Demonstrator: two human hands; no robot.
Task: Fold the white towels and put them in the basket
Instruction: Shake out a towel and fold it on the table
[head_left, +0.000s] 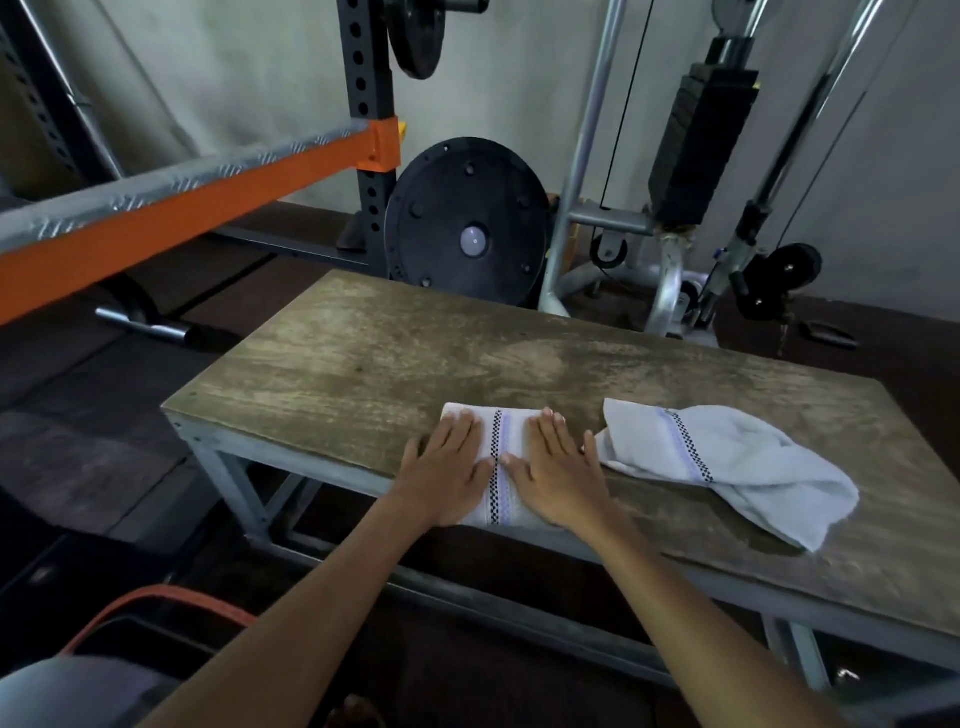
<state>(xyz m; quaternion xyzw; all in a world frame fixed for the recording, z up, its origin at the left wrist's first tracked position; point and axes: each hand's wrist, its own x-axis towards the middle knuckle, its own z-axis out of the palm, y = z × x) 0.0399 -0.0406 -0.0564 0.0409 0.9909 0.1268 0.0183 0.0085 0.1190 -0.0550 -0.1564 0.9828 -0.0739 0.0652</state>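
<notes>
The folded towel (497, 457) lies at the near edge of the wooden table (415, 343), a compact white rectangle with a dark checked stripe running near to far down its middle. Both palms lie flat on it. The left hand (448, 470) covers the part left of the stripe and the right hand (558, 467) the part right of it. All the fingers are straight and slightly spread, pointing away from the person. They press down and grip nothing. The flat, even pressure on both halves looks meant to smooth the layers and set the creases so the bundle keeps its shape when lifted. The stripe between the hands appears to run straight, which suggests the fold is square.

Just to the right, with its nearest corner close beside the right hand's little finger, a second towel (727, 462) lies loose and rumpled. It has the same checked band, and one end trails toward the near right edge of the table. It has not yet been folded, and it lies within easy reach to be taken up next.

Down at the near left, below table height, an orange rim curves around a dark opening. This is probably the basket (156, 597), though only part of it shows and its contents cannot be seen. It lies on the left hand's side, so a short carry from the table edge should reach it.

Beyond the table stand gym fittings: a black weight plate (467, 223) against the far edge, an orange beam (182, 202) at the far left, and a weight stack (701, 145) at the far right.
</notes>
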